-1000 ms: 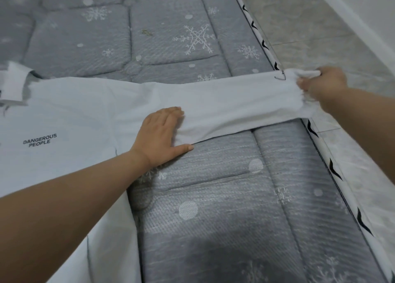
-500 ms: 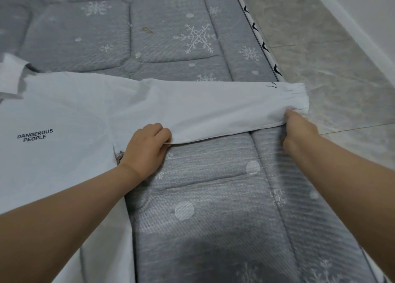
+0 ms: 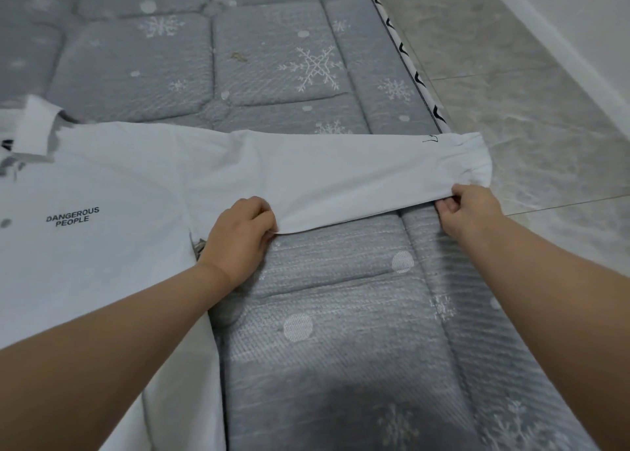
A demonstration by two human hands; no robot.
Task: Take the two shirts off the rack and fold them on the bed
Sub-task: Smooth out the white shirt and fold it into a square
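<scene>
Both my hands grip the lower edge of the white shirt's sleeve on the bed.

The white shirt (image 3: 102, 184) lies flat, chest up, reading "DANGEROUS PEOPLE" in dark capitals, its sleeve (image 3: 341, 174) stretched to the bed's (image 3: 324, 297) right edge. My left hand (image 3: 238, 232) curls round the hem near the armpit; my right hand (image 3: 470, 208) pinches it beside the cuff. A small dark mark near the cuff is too faint to read, perhaps stitching.
</scene>
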